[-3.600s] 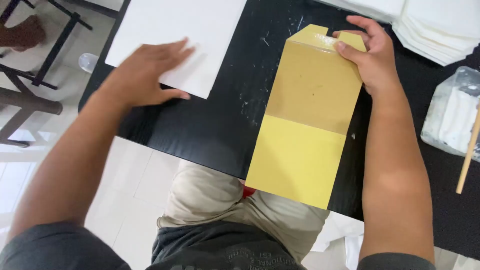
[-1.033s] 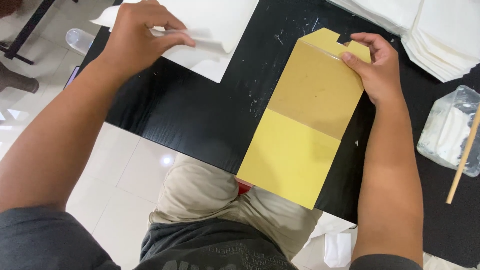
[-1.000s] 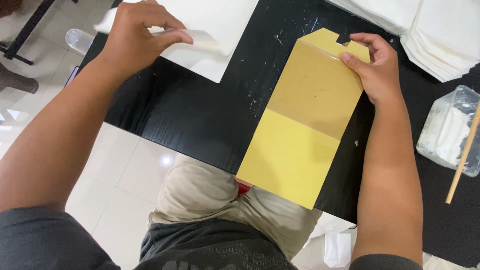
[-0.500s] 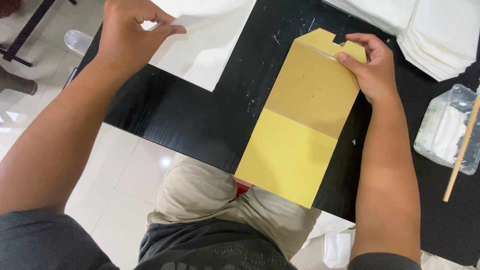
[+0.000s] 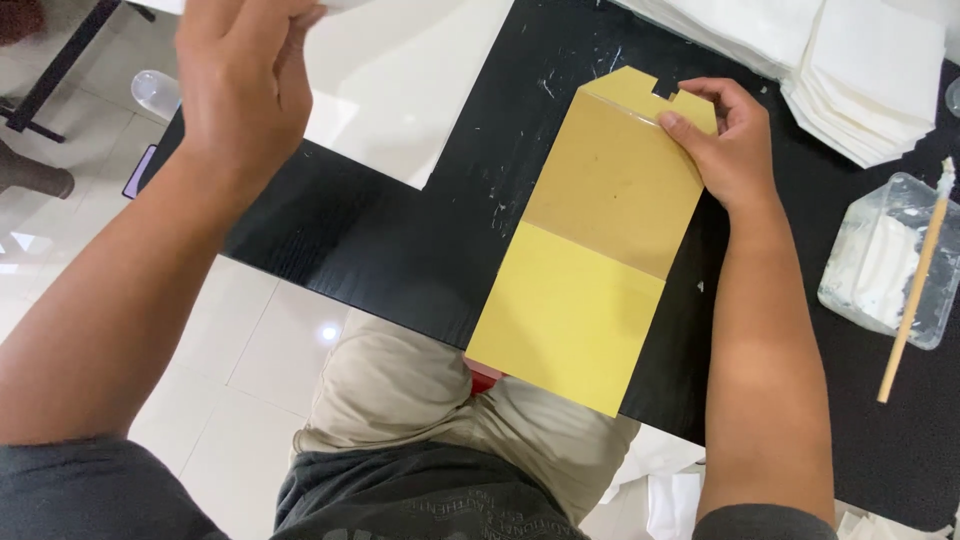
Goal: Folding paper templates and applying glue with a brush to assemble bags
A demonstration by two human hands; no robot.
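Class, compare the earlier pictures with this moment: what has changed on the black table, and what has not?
The left hand, first lying flat on the white sheet, pinched its far edge and has lifted it up and away towards the top of the view. The right hand has stayed at the top corner of the yellow-brown envelope, which has not moved on the black table. The stacks of white paper are unchanged too.

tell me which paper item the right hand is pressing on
The yellow-brown envelope on the black table: the right hand pins its notched top edge. The white sheet is by the left hand.
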